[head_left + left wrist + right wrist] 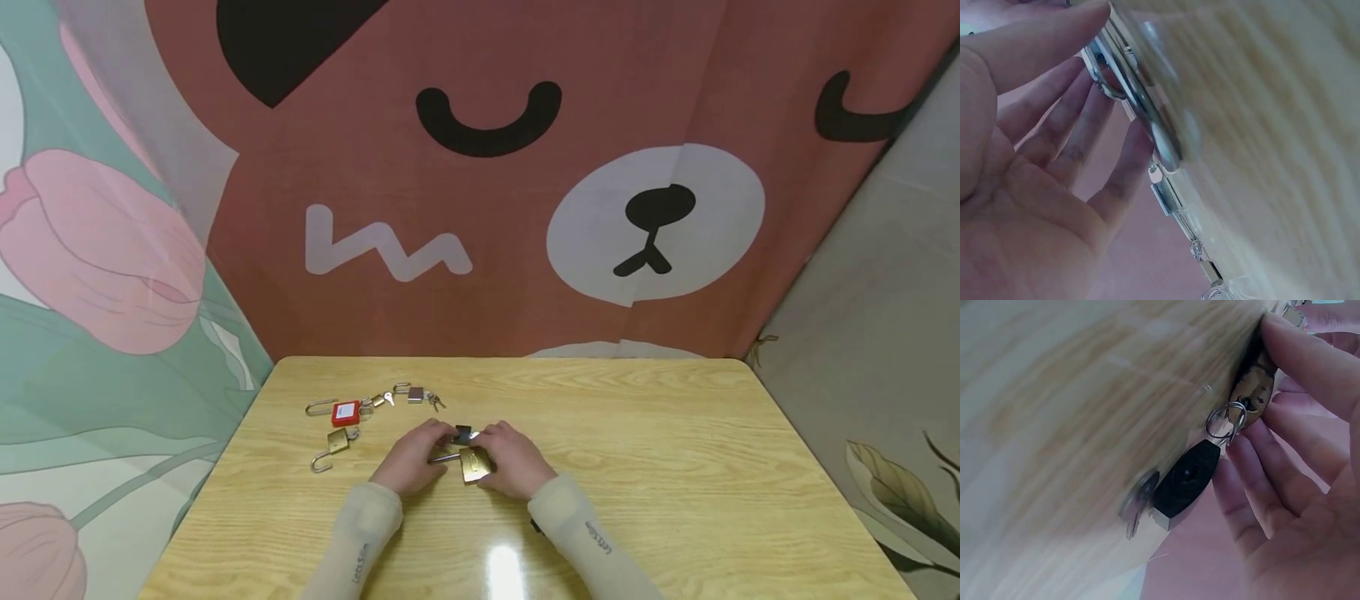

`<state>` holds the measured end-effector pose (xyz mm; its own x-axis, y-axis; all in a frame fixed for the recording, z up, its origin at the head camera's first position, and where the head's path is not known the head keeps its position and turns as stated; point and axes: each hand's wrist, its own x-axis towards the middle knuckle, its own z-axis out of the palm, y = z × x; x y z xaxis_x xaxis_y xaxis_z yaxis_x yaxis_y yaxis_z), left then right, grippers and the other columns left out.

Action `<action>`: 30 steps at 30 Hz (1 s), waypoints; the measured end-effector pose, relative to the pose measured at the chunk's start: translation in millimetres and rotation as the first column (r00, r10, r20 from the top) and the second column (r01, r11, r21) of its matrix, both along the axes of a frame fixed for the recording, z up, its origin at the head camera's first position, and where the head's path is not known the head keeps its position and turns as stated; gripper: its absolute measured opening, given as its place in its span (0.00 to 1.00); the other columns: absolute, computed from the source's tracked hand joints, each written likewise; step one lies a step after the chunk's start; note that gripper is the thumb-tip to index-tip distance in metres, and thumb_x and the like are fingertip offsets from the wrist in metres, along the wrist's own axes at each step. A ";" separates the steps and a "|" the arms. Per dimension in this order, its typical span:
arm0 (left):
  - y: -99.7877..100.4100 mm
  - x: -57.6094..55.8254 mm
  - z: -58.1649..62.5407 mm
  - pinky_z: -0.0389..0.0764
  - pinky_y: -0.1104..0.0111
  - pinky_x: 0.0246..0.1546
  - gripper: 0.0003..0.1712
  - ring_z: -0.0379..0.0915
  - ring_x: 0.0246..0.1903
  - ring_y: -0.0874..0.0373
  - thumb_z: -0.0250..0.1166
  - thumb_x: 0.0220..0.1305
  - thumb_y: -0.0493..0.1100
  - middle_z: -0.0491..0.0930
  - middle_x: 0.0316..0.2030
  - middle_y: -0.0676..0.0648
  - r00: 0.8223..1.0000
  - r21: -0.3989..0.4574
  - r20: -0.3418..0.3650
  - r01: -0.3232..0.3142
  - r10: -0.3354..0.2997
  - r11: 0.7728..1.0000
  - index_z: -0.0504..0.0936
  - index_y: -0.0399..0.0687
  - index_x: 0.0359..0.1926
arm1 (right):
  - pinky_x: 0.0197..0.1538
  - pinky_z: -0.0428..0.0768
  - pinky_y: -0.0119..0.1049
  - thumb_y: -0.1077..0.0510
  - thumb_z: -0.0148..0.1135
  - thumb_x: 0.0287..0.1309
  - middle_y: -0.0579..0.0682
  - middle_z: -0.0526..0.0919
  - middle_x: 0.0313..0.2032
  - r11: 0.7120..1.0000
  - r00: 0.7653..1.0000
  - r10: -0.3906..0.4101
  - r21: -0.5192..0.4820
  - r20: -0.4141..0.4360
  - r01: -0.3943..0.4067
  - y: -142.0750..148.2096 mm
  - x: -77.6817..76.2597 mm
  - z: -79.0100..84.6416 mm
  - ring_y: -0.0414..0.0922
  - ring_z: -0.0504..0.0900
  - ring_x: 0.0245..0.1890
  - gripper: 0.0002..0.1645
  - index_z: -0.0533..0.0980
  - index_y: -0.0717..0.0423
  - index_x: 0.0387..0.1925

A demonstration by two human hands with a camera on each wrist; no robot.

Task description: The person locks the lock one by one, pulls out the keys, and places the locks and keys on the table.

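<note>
A large brass padlock (475, 467) with its shackle swung out lies between both hands. My right hand (516, 460) holds its body, thumb on the near side and fingers on the far side. In the right wrist view, a ring and a black-headed key (1188, 475) hang at its keyhole end, with another key (1139, 500) beside them. My left hand (412, 458) spreads loosely around the shackle (1141, 106), its fingers extended and its thumb by the metal. Behind the brass body sits a small black padlock (463, 433), partly hidden near the fingertips.
To the left lie a red padlock (346, 413), a brass padlock (338, 441) with an open shackle, a small brass padlock (378, 401) and a silver-grey padlock (416, 395) with keys. The wooden table (675, 467) meets a printed curtain (510, 308) at the back.
</note>
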<state>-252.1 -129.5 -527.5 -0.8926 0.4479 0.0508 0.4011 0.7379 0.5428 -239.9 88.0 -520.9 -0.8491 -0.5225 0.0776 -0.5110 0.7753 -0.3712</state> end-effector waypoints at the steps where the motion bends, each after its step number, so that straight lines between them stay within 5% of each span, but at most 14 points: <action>1: 0.0 -0.2 -0.3 0.82 0.51 0.58 0.29 0.81 0.51 0.51 0.77 0.56 0.32 0.82 0.50 0.48 1.000 0.002 -0.014 0.003 -0.003 1.000 0.81 0.44 0.59 | 0.57 0.82 0.40 0.53 0.85 0.47 0.46 0.85 0.51 1.000 1.000 0.001 0.001 0.003 -0.001 -0.1 -0.2 0.1 0.42 0.78 0.49 0.34 0.83 0.53 0.57; 9: -0.6 0.3 -2.6 0.83 0.51 0.55 0.25 0.81 0.49 0.51 0.77 0.55 0.31 0.82 0.47 0.47 0.997 0.040 -0.072 -0.007 0.010 0.999 0.84 0.44 0.54 | 0.54 0.84 0.40 0.52 0.84 0.48 0.46 0.85 0.49 1.000 1.000 0.016 -0.009 0.008 -0.016 -0.1 -0.8 -0.6 0.43 0.81 0.49 0.32 0.83 0.53 0.56; 13: -5.0 2.3 -3.8 0.82 0.52 0.55 0.26 0.78 0.48 0.52 0.81 0.50 0.34 0.81 0.46 0.49 0.989 -0.006 -0.115 -0.093 0.091 0.996 0.84 0.47 0.51 | 0.52 0.84 0.39 0.52 0.84 0.48 0.46 0.85 0.47 0.999 0.999 0.038 0.010 -0.007 -0.038 0.7 -1.3 -0.7 0.42 0.81 0.47 0.33 0.83 0.53 0.56; 16: -10.3 4.5 -2.7 0.81 0.58 0.44 0.18 0.75 0.39 0.56 0.82 0.51 0.38 0.80 0.37 0.52 0.981 -0.073 -0.134 -0.149 0.139 0.986 0.83 0.49 0.42 | 0.51 0.83 0.37 0.50 0.84 0.49 0.46 0.85 0.47 0.999 0.999 0.047 0.021 -0.006 -0.047 1.5 -1.8 0.0 0.41 0.80 0.45 0.33 0.82 0.54 0.56; 19: -16.5 6.7 -1.7 0.73 0.64 0.35 0.13 0.68 0.31 0.61 0.80 0.55 0.40 0.77 0.27 0.56 0.978 -0.159 -0.188 -0.118 0.087 0.980 0.81 0.53 0.32 | 0.51 0.82 0.37 0.49 0.83 0.50 0.46 0.84 0.47 0.999 0.998 0.050 0.017 0.023 -0.050 1.7 -1.6 2.0 0.40 0.79 0.45 0.33 0.82 0.54 0.56; 24: -28.1 10.9 3.2 0.72 0.65 0.36 0.13 0.66 0.32 0.62 0.76 0.61 0.43 0.77 0.26 0.60 0.963 -0.288 -0.270 -0.061 -0.020 0.956 0.79 0.56 0.27 | 0.50 0.82 0.35 0.47 0.82 0.52 0.44 0.83 0.46 0.998 0.995 0.064 -0.004 0.081 -0.064 -0.6 -0.9 4.7 0.36 0.78 0.42 0.33 0.80 0.52 0.57; 30: -42.3 16.9 13.5 0.73 0.63 0.38 0.11 0.67 0.37 0.62 0.76 0.61 0.49 0.77 0.33 0.59 0.981 -0.304 -0.194 -0.060 0.000 0.951 0.80 0.58 0.31 | 0.48 0.81 0.33 0.49 0.80 0.55 0.43 0.82 0.48 0.996 0.992 0.081 -0.029 0.096 -0.078 -1.4 -0.3 5.5 0.34 0.77 0.41 0.32 0.79 0.53 0.60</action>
<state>-235.2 -171.8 -514.0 -0.8931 0.4419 0.0847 0.4496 0.8696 0.2040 -240.2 86.6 -515.4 -0.8090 -0.5877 0.0106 -0.5313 0.7233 -0.4411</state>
